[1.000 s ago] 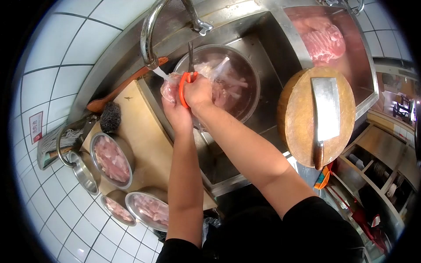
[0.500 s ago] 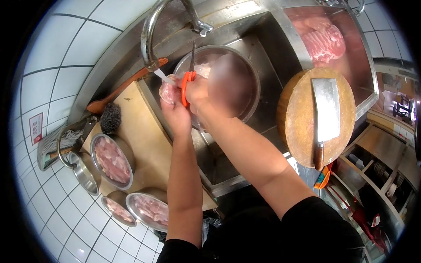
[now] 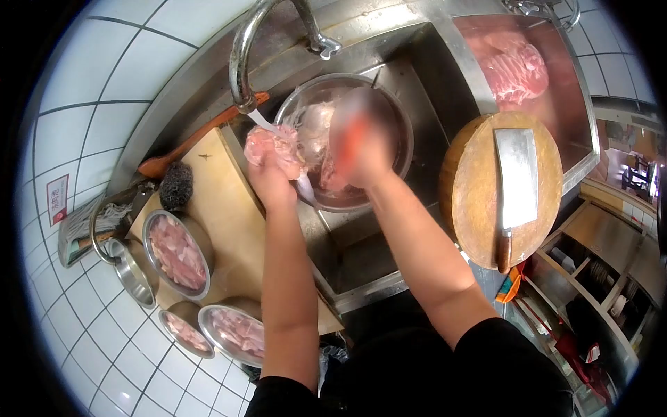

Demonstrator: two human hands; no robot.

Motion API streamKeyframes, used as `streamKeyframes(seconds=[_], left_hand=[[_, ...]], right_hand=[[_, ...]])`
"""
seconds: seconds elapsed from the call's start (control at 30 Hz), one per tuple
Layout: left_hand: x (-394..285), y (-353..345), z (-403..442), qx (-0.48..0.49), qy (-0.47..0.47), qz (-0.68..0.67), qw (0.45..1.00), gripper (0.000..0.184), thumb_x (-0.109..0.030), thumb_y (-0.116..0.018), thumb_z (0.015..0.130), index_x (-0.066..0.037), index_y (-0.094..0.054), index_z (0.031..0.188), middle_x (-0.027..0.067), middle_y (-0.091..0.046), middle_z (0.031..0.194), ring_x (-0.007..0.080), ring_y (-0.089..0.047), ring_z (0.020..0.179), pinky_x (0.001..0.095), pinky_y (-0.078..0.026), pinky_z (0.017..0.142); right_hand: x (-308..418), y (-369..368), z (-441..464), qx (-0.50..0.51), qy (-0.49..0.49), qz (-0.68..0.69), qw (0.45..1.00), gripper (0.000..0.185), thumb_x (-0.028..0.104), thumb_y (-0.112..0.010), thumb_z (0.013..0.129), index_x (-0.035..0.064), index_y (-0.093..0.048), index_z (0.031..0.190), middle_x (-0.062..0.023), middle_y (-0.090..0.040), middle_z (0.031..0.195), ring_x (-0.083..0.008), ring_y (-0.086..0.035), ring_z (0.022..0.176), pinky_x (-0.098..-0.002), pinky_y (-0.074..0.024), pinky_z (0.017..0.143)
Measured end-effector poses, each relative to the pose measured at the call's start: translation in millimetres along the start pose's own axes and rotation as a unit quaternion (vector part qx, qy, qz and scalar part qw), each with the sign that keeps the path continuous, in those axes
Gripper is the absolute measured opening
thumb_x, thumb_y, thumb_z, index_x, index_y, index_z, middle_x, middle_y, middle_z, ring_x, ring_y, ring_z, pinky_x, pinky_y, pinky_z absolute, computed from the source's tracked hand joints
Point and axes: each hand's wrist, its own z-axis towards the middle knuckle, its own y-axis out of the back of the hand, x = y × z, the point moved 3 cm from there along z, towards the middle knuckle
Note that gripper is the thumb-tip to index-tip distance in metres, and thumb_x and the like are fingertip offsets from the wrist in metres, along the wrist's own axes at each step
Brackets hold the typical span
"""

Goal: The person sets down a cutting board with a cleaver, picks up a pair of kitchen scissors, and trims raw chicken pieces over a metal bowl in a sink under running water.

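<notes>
Under the running faucet (image 3: 243, 76), my left hand (image 3: 272, 182) is closed round a piece of raw pink meat (image 3: 267, 146), and water falls on it. My right hand (image 3: 372, 158) is over the metal bowl (image 3: 410, 149) in the sink, closed on orange-handled scissors (image 3: 353, 142). A blurred patch covers the handles and part of the fingers. The dark blade tip sticks out toward the back of the bowl. Below my hands, the bowl holds water and more raw meat (image 3: 316, 118).
A cleaver (image 3: 517, 177) lies on a round chopping block (image 3: 472, 208) at the right. Behind it, a large piece of meat (image 3: 514, 73) sits in another basin. At the left are a board (image 3: 226, 201), a scrubber (image 3: 176, 186), a wooden-handled tool (image 3: 156, 165) and several metal bowls (image 3: 208, 267).
My right hand has moved right with the scissors, away from my left hand and over the bowl. My left hand has shifted slightly down, and more of the meat in it shows.
</notes>
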Motion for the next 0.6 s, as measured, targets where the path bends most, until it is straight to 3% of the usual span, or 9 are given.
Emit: streamKeyframes(seconds=[0.03, 0.1, 0.23, 0.3, 0.47, 0.53, 0.57, 0.6], left_hand=[[-4, -1, -2, 0.004, 0.027, -0.027, 0.999, 0.032, -0.010, -0.057, 0.103, 0.002, -0.055, 0.132, 0.0135, -0.066, 0.121, 0.0246, -0.066, 0.107, 0.0386, -0.055, 0.093], [-11, -6, -4, 0.012, 0.050, -0.071, 0.996, 0.035, -0.012, -0.056, 0.103, 0.001, -0.052, 0.136, 0.0147, -0.064, 0.124, 0.0266, -0.066, 0.111, 0.0414, -0.056, 0.093], [-3, 10, 8, 0.044, 0.100, -0.152, 0.982, 0.038, -0.016, -0.052, 0.105, -0.001, -0.050, 0.140, 0.0141, -0.061, 0.131, 0.0280, -0.061, 0.121, 0.0464, -0.051, 0.103], [-1, 9, 9, 0.045, 0.128, -0.175, 0.975, 0.040, -0.019, -0.050, 0.106, -0.004, -0.047, 0.142, 0.0128, -0.058, 0.137, 0.0297, -0.057, 0.127, 0.0493, -0.047, 0.108], [-10, -2, 3, 0.016, 0.174, -0.212, 0.962, 0.039, -0.022, -0.048, 0.106, -0.011, -0.048, 0.143, 0.0099, -0.056, 0.143, 0.0317, -0.052, 0.133, 0.0544, -0.040, 0.113], [-6, 1, 2, 0.048, 0.190, -0.225, 0.955, 0.038, -0.021, -0.049, 0.105, -0.012, -0.050, 0.141, 0.0099, -0.057, 0.142, 0.0315, -0.053, 0.132, 0.0548, -0.040, 0.113], [-4, 2, 2, 0.063, 0.198, -0.232, 0.950, 0.037, -0.020, -0.050, 0.104, -0.012, -0.051, 0.140, 0.0100, -0.057, 0.142, 0.0314, -0.053, 0.132, 0.0550, -0.040, 0.113], [-5, 2, -1, 0.066, 0.193, -0.230, 0.952, 0.037, -0.020, -0.052, 0.103, -0.012, -0.052, 0.140, 0.0098, -0.057, 0.141, 0.0314, -0.053, 0.132, 0.0550, -0.041, 0.112]], right_hand=[[-12, 23, 5, 0.120, 0.003, 0.159, 0.980, 0.016, 0.025, -0.057, 0.104, 0.0095, -0.062, 0.101, 0.0000, -0.060, 0.093, -0.0123, -0.059, 0.081, -0.0275, -0.0498, 0.068], [3, 18, -4, 0.050, 0.045, 0.024, 0.997, 0.015, 0.022, -0.054, 0.105, 0.0103, -0.062, 0.101, 0.0020, -0.060, 0.094, -0.0094, -0.057, 0.081, -0.0269, -0.0493, 0.067], [-82, 105, 27, -0.005, 0.098, -0.134, 0.986, 0.014, 0.020, -0.052, 0.105, 0.0107, -0.061, 0.100, 0.0028, -0.059, 0.092, -0.0084, -0.055, 0.080, -0.0264, -0.0482, 0.067], [-92, 104, 28, 0.006, 0.108, -0.161, 0.981, 0.014, 0.020, -0.052, 0.105, 0.0109, -0.061, 0.100, 0.0034, -0.058, 0.091, -0.0080, -0.054, 0.080, -0.0265, -0.0475, 0.067], [-47, 18, 6, 0.189, 0.051, 0.038, 0.980, 0.009, 0.016, -0.058, 0.099, 0.0086, -0.059, 0.095, -0.0003, -0.056, 0.086, -0.0135, -0.053, 0.078, -0.0317, -0.0456, 0.064], [-35, 7, 5, 0.133, 0.131, -0.243, 0.952, 0.008, 0.015, -0.058, 0.098, 0.0080, -0.059, 0.094, -0.0015, -0.056, 0.085, -0.0148, -0.054, 0.078, -0.0327, -0.0455, 0.064], [-27, 3, 4, 0.077, 0.180, -0.458, 0.867, 0.007, 0.014, -0.059, 0.097, 0.0078, -0.059, 0.093, -0.0021, -0.056, 0.084, -0.0155, -0.054, 0.078, -0.0333, -0.0455, 0.064], [-21, 0, 4, 0.059, 0.204, -0.573, 0.792, 0.007, 0.014, -0.059, 0.097, 0.0075, -0.059, 0.093, -0.0027, -0.056, 0.084, -0.0162, -0.054, 0.078, -0.0338, -0.0454, 0.063]])
